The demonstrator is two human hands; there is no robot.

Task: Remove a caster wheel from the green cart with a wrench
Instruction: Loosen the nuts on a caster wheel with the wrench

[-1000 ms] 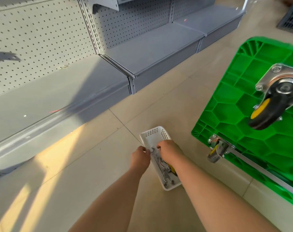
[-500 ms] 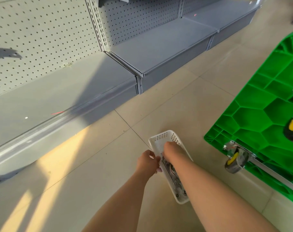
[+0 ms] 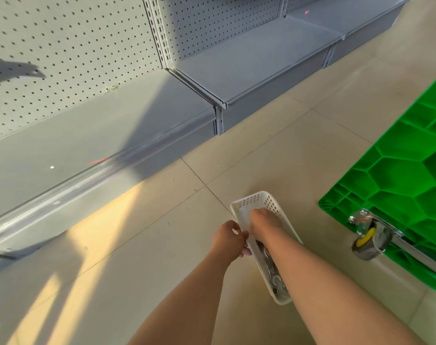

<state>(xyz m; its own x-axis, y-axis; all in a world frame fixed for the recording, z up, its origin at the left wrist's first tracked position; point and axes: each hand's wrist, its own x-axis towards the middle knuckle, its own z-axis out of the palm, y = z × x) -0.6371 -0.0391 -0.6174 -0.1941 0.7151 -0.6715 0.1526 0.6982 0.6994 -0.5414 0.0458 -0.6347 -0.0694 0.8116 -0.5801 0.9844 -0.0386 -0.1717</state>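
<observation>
A narrow white plastic basket (image 3: 247,201) lies on the tiled floor, with metal wrenches (image 3: 274,275) inside it. My left hand (image 3: 228,239) grips the basket's left rim. My right hand (image 3: 263,220) reaches down into the basket over the wrenches; its fingers are hidden, so what it holds cannot be seen. The green cart (image 3: 399,175) stands tipped on its side at the right, its honeycomb underside facing me. One caster wheel (image 3: 370,239) with a yellow hub and a metal bracket sits at its lower corner.
Grey metal store shelving (image 3: 249,63) with pegboard backs runs along the left and far side, its low base shelf (image 3: 87,145) close to the floor. Sunlit beige floor tiles (image 3: 112,245) stretch between the shelving and the basket.
The view has swung left, so the cart's large upper caster has left the frame. My right hand has gone deeper toward the basket's far end. My left hand stays on the rim.
</observation>
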